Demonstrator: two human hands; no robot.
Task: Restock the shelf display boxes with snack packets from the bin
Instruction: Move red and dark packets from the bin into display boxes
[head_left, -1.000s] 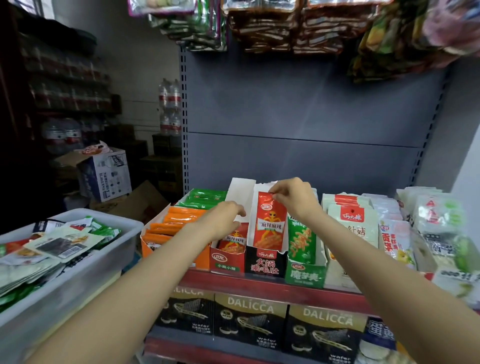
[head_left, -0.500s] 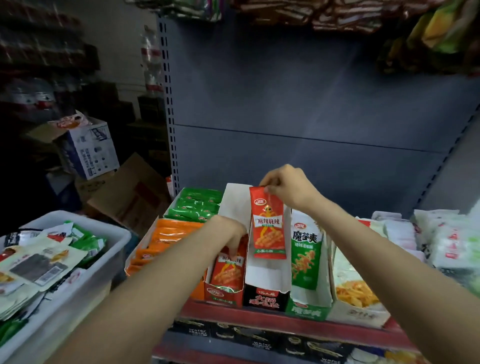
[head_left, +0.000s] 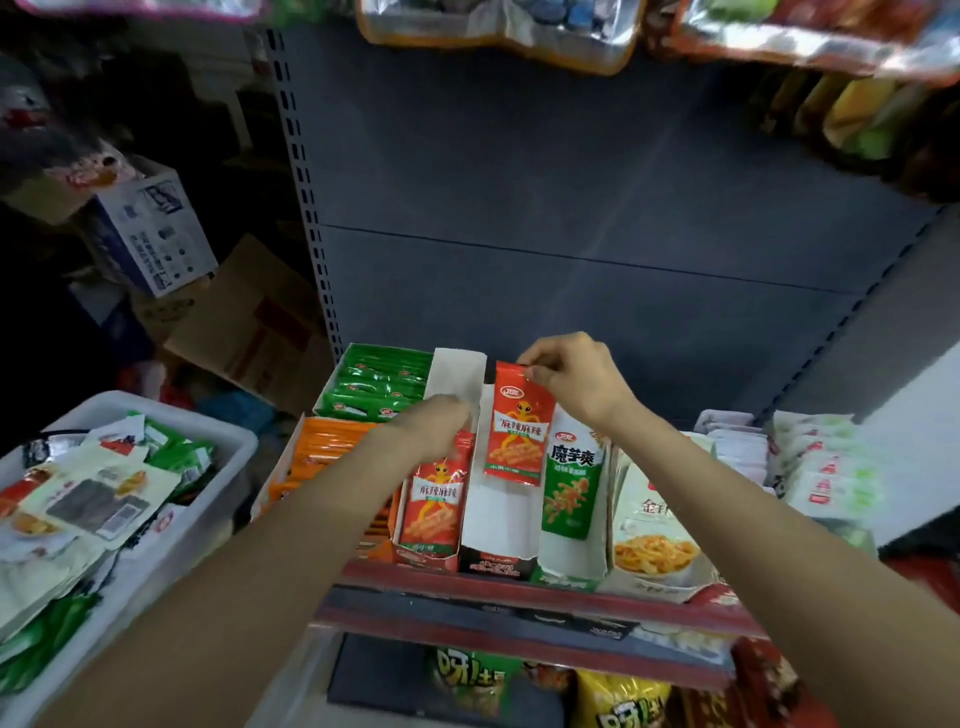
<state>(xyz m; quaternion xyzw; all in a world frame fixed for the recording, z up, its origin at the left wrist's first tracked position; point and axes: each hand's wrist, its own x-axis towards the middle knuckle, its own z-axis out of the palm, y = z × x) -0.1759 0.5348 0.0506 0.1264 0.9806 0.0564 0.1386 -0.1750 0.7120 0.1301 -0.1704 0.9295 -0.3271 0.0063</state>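
Left to right: the bin (head_left: 228, 447) sits at my left, heaped with packets. My left hand (head_left: 434, 426) has sunk onto the red packets in the red display box (head_left: 428, 558); whether its fingers grip, I cannot tell. My right hand (head_left: 574, 376) has lifted one red packet (head_left: 517, 428) clear, pinched by its top corner above the near-empty middle box (head_left: 498, 564) – I judge it goes in the red box next
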